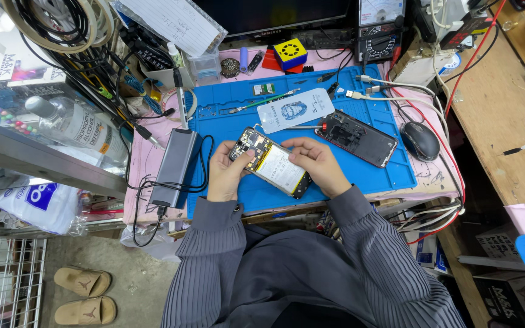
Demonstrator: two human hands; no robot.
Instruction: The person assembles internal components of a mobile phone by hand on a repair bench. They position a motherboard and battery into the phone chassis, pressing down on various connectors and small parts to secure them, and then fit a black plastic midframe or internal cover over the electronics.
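Observation:
An opened phone [271, 162] with its back off, showing a pale battery and a circuit board, lies tilted over the blue work mat [347, 176]. My left hand [226, 173] grips its upper left end by the board. The fingers of my right hand [317, 163] rest on its right edge and battery. The phone's dark back cover [357, 138] lies on the mat to the right. A white card with a printed face [295, 109] sits just beyond the phone, and tweezers [261, 103] lie behind it.
A grey power bank [178, 165] with a black cable lies left of the mat. A clear bottle [74, 124] lies on the left shelf. A black mouse [420, 140], white cables, a multimeter [380, 30] and a yellow cube [290, 52] stand behind and right.

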